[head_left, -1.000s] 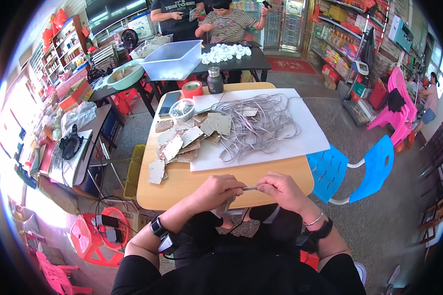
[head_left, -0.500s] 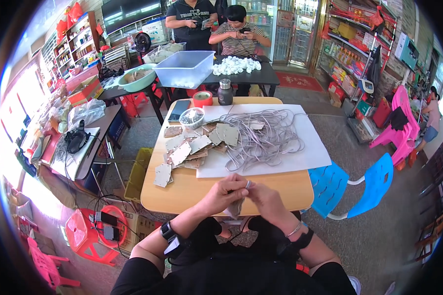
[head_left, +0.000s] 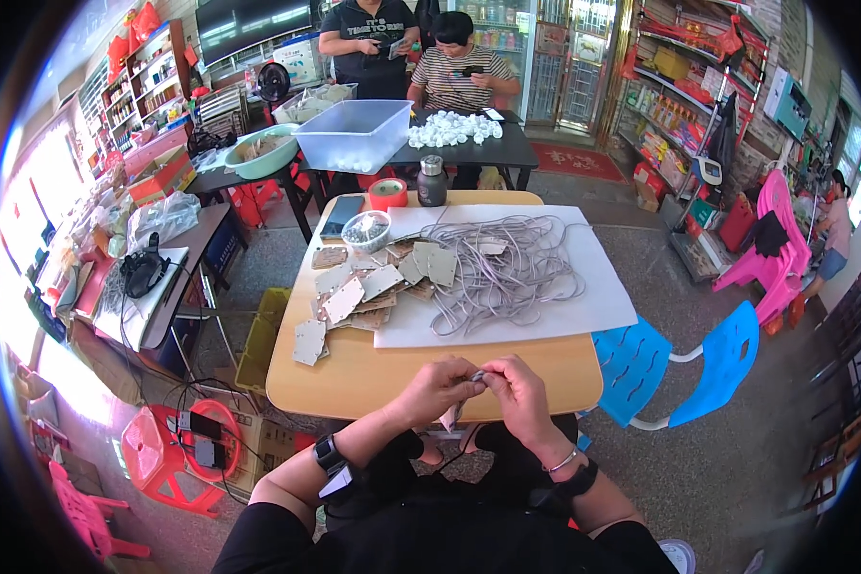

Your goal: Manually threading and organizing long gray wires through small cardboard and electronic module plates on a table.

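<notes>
My left hand and my right hand meet above the table's near edge, both with fingers pinched together. Between the fingertips is a small grey piece, which looks like cord. Below my left hand hangs a pale, pinkish-grey flat piece, mostly hidden by the fingers. Beyond my hands, a loose tangle of grey cord lies on a white sheet. To its left are heaped several flat beige pieces with small holes. A round clear tub of small parts stands behind them.
On the wooden table are also a tape roll, a dark bottle and a phone. A blue chair stands at the right, red stools at the left. Two people are at a black table beyond.
My right hand has turned, and its fingertips now pinch the small grey piece beside my left fingers. Both hands are slightly lower in the picture. The seated person's hands have moved apart.
</notes>
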### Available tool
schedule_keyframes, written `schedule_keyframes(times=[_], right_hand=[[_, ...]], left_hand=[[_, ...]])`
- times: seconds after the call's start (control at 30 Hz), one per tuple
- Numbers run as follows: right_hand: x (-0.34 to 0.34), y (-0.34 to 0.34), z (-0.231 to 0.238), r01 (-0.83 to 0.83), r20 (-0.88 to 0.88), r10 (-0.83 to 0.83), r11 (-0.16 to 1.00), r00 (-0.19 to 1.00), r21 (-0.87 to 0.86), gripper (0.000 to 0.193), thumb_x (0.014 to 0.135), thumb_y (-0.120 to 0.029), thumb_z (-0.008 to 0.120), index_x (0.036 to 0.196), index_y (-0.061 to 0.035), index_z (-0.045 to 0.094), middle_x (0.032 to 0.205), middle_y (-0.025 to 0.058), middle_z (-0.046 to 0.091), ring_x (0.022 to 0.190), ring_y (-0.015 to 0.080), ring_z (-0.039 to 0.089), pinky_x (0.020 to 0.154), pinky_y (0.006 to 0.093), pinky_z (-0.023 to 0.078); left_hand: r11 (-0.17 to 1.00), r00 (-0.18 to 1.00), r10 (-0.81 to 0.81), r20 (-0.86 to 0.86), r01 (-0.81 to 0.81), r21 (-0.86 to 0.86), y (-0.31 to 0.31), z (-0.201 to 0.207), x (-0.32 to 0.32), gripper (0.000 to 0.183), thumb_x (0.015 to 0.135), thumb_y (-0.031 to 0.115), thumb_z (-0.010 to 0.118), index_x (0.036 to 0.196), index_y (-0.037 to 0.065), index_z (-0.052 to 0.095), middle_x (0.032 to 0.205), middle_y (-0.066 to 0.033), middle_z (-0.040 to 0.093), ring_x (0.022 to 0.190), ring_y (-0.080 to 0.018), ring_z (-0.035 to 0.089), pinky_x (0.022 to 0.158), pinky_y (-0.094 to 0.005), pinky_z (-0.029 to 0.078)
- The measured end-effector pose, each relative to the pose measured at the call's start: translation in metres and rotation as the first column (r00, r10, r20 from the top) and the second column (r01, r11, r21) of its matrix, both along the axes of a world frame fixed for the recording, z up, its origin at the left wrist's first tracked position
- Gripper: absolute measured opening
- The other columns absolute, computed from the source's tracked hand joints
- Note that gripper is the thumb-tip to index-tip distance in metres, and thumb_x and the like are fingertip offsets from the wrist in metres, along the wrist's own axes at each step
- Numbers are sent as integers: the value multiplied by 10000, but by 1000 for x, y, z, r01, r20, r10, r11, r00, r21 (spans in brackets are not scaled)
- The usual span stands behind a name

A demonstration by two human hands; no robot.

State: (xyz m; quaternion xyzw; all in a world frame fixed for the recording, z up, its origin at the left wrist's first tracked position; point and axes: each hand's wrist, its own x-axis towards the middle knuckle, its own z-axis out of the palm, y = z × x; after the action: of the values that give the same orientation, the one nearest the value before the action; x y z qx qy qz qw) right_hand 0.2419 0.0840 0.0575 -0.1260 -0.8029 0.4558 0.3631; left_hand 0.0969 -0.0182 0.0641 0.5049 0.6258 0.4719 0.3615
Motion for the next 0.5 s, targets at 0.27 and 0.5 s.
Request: schedule_keyframes(times=[0.27, 0.5], right_hand=[[-2, 8, -6, -39, 71, 39, 999, 997, 7, 92, 867, -36, 544, 949, 2, 528, 854, 133, 559, 763, 267, 579, 668, 342, 464], [-12, 8, -17, 66, -22, -64, 987, 998, 146, 63, 865, -21, 518, 923, 3, 515, 833, 155, 535, 758, 332, 541, 656, 386, 449]], left_hand=[[991, 978, 37, 206, -10, -130, 8, -7, 3, 239, 865, 170, 596, 1014, -17, 589, 893, -29, 562, 879, -116, 499, 789, -265, 396], [968, 967, 225, -116, -208, 141, 16, -13, 10, 190, 861, 191, 580, 928, 23, 640, 831, -16, 557, 814, -138, 517, 756, -241, 401]])
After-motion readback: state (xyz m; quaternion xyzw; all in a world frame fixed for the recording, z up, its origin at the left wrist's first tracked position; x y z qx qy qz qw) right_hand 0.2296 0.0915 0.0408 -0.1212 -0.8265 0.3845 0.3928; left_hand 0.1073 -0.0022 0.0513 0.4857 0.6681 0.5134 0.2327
